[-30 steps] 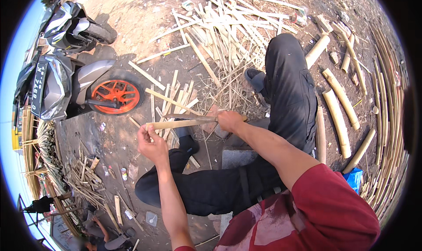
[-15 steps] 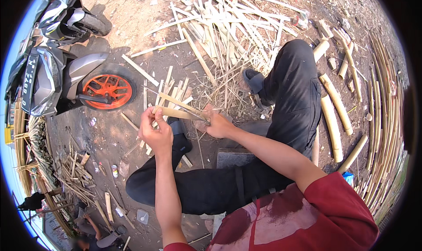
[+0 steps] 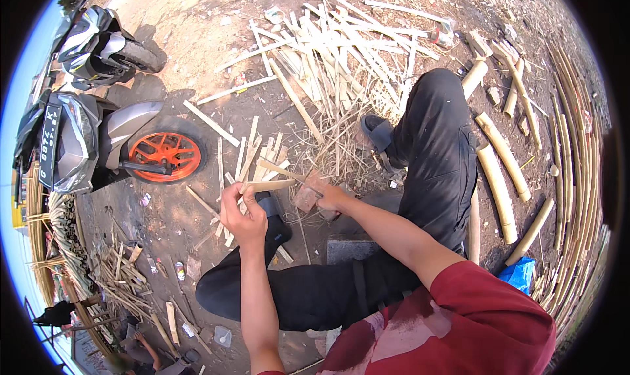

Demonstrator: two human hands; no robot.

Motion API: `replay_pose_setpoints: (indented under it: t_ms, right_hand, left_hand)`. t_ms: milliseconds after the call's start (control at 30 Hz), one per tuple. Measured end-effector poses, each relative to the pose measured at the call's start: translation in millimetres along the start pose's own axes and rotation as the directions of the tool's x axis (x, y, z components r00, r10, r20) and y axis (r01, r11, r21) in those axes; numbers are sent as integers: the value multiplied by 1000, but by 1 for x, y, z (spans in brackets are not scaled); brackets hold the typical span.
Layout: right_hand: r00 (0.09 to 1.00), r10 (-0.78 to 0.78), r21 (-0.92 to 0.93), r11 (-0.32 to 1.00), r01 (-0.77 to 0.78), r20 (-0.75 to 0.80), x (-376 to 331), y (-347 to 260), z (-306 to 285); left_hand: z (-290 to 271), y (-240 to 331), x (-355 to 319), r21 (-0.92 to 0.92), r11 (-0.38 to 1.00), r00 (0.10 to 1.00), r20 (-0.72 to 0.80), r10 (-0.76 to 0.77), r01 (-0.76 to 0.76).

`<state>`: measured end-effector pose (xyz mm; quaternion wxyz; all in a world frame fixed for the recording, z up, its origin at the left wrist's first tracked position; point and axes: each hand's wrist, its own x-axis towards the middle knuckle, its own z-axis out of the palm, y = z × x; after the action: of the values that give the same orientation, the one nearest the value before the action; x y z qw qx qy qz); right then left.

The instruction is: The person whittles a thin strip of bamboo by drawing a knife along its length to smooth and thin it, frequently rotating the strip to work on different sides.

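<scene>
My left hand (image 3: pixel 244 214) pinches one end of a pale bamboo strip (image 3: pixel 274 185) between thumb and fingers, out in front of my left shin. Closed round a knife, my right hand (image 3: pixel 335 198) is to the right of the strip's free end. The knife's blade is hard to make out now; it showed as a thin line in the earlier view. Just beyond the held strip, a second pale strip (image 3: pixel 282 169) slants toward my right hand; I cannot tell what supports it. A reddish brick (image 3: pixel 307 196) lies on the ground beside my right hand.
Split bamboo strips and shavings (image 3: pixel 328 60) are heaped ahead. Thick bamboo pieces (image 3: pixel 497 194) and long poles (image 3: pixel 577 165) lie at right. A motorbike with an orange front wheel (image 3: pixel 164 153) stands at left, another motorbike (image 3: pixel 105 47) behind it. A person (image 3: pixel 147 352) is at lower left.
My right hand has drawn right and slightly down, apart from the strip. The knife blade no longer shows across the bamboo. My left hand has shifted a little right and down with the strip.
</scene>
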<state>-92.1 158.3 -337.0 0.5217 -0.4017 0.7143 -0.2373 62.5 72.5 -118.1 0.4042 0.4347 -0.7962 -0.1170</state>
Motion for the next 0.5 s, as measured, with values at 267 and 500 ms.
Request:
replay_pose_setpoints:
  t_ms: [267, 500]
  right_hand:
    - [967, 32, -130, 992, 1, 251, -16, -60, -14]
    - [883, 13, 240, 960, -142, 469, -17, -38, -14]
  left_hand:
    - [-18, -14, 1, -90, 985, 982, -108, -157, 147]
    - [-14, -23, 4, -161, 969, 980, -34, -196, 189]
